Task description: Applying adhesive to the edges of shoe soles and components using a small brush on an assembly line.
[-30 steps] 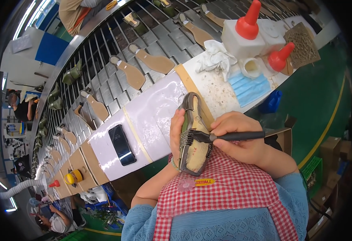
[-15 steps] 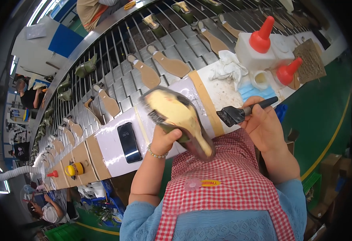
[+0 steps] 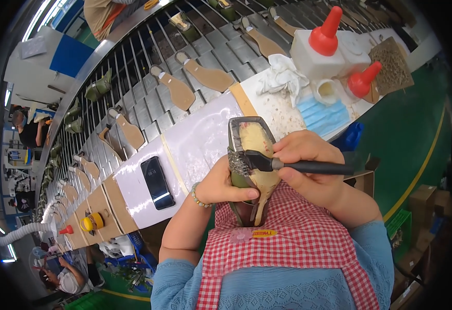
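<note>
In front of my apron, my left hand (image 3: 221, 182) is closed around the side of a green shoe upper (image 3: 240, 180), its thumb lying across the pale underside. The shoe is bottom up, showing a cream-yellow sole area with a dark rim and a studded ornament at its left edge. My right hand (image 3: 313, 157) pinches the black handle of a flat brush (image 3: 316, 166). The dark brush head rests against the underside of the shoe, next to the ornament. Some of the shoe is hidden by my fingers and the brush.
Beyond the worktable, several tan soles (image 3: 177, 93) and green shoe uppers (image 3: 99, 87) lie on a metal conveyor (image 3: 151, 113). A phone (image 3: 157, 183) lies to the left. At right stand white bottles with red nozzles (image 3: 325, 36), an open jar (image 3: 326, 92), crumpled tissue (image 3: 282, 80) and a blue mask (image 3: 321, 113).
My left hand has turned the shoe more upright, with its narrow end toward me. My right hand has brought the brush leftward from beside the shoe onto its underside.
</note>
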`<act>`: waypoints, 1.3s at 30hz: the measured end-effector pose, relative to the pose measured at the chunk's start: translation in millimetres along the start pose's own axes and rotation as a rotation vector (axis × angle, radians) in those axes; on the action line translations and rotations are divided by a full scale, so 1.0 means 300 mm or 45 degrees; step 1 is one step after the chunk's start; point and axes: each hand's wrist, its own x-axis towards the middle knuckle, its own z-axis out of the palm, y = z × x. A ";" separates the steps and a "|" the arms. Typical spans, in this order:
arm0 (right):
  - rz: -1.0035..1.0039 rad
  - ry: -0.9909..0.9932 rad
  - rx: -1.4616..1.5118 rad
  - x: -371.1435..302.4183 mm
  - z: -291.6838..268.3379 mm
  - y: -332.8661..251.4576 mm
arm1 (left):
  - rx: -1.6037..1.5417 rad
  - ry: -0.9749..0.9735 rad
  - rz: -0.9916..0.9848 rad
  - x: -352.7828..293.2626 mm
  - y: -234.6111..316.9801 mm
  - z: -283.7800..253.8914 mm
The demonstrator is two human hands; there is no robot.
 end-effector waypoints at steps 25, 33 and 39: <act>0.015 -0.143 0.046 0.030 -0.061 -0.018 | -0.068 -0.129 -0.107 -0.002 -0.020 0.003; 0.224 -0.002 0.228 -0.002 -0.038 -0.025 | -0.040 -0.156 -0.114 -0.006 -0.024 0.001; 0.065 -0.119 0.077 0.016 -0.040 -0.056 | -0.010 -0.156 -0.073 -0.016 -0.017 -0.001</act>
